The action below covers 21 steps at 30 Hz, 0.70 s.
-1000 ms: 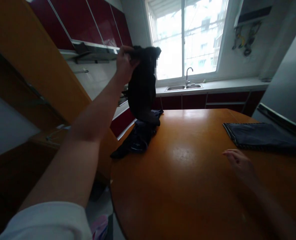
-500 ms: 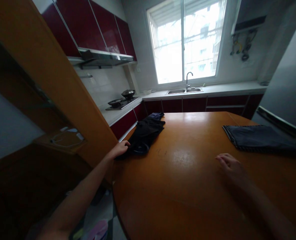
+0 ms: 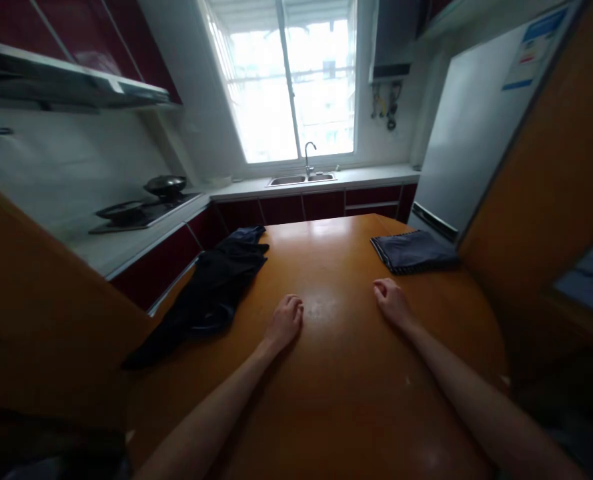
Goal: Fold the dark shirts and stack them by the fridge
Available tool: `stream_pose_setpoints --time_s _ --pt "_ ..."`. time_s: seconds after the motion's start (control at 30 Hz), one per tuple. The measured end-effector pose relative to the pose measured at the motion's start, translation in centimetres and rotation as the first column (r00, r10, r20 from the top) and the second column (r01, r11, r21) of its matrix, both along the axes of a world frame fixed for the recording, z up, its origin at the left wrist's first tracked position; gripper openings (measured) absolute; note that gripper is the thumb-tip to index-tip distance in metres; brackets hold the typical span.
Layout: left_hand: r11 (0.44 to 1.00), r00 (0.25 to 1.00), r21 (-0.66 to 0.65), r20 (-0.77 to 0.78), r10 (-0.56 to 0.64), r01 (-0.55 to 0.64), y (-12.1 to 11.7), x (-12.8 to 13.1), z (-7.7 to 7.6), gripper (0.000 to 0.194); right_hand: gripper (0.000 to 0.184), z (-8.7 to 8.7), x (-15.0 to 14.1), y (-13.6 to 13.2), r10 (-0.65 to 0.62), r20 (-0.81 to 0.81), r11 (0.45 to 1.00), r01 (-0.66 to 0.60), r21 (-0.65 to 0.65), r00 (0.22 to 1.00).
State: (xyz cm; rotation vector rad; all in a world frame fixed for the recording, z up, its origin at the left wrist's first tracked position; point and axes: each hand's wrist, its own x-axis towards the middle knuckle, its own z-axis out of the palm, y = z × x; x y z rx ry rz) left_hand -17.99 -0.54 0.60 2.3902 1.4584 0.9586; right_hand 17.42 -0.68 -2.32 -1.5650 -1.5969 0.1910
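My left hand (image 3: pixel 285 320) rests on the wooden table with its fingers curled in, holding nothing. To its left, and apart from it, lies a loose heap of black and dark blue clothes (image 3: pixel 211 283); a black part trails toward the table's left edge. My right hand (image 3: pixel 393 303) lies on the tabletop in a loose fist with nothing in it. Just beyond that hand sits a folded dark grey-blue garment (image 3: pixel 413 251) with a striped edge.
The round-ended wooden table (image 3: pixel 321 387) fills the foreground. Behind it run a white counter with a sink (image 3: pixel 291 180) and a stove (image 3: pixel 149 215) bearing two pans. A fridge (image 3: pixel 469 133) stands at the right, and wooden panels flank both sides.
My left hand lowered the black garment onto the heap, let go and came right onto the table. The view swung right. My right hand stayed in a loose fist near the folded garment.
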Motion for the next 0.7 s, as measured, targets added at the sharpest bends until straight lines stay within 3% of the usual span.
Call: stream_pose_setpoints --time_s 0.1,0.2,0.37,0.7 --pt "0.995 0.996 -0.027 0.006 -0.094 0.094 1.0 3.0 -1.7 0.016 0.036 0.4 3.0 2.5 -0.239 0.072 0.97 0.234 0.069 0.968" --pt "0.989 0.989 -0.037 0.018 -0.143 0.144 2.1 3.2 -1.9 0.016 0.04 1.1 5.5 4.7 -0.393 0.226 0.919 0.386 0.077 0.891" --pt "0.985 0.98 -0.079 0.137 -0.144 0.155 3.0 2.1 -2.1 0.015 0.023 1.0 6.6 7.0 -0.402 0.323 0.902 0.431 -0.021 0.857" --pt "0.987 0.981 -0.056 0.133 -0.141 0.149 3.0 2.5 -2.0 0.015 0.028 0.3 6.9 6.9 -0.489 0.25 0.859 0.511 -0.025 0.835"
